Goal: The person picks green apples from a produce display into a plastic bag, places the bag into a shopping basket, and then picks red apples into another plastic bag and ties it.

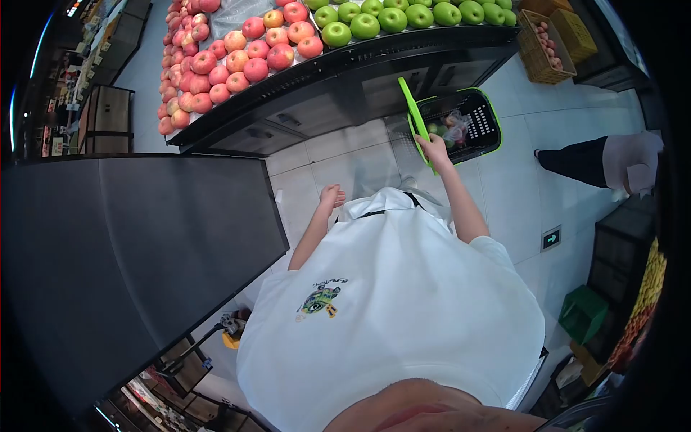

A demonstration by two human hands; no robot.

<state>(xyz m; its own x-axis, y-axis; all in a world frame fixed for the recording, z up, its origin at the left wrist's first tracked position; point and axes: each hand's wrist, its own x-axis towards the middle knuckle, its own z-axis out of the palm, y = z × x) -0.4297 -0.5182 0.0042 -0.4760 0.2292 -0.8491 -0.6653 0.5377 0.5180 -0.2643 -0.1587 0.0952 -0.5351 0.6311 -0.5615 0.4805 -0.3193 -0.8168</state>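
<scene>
My right hand [434,151] is closed around the bright green handle [416,115] of a black shopping basket [484,119] with a green rim. Inside the basket lies a clear plastic bag [455,128] with some green and reddish produce; its exact contents are too small to tell. My left hand [332,196] hangs at my side near the hem of my white T-shirt [403,281], its fingers loosely bent and nothing visible in them.
Ahead stands a black display stand [345,93] piled with red apples [255,70] and green apples [393,20]. A large dark panel [144,252] fills the left side. To the right are another person [604,160], a wicker basket [540,54] and a green crate [584,315].
</scene>
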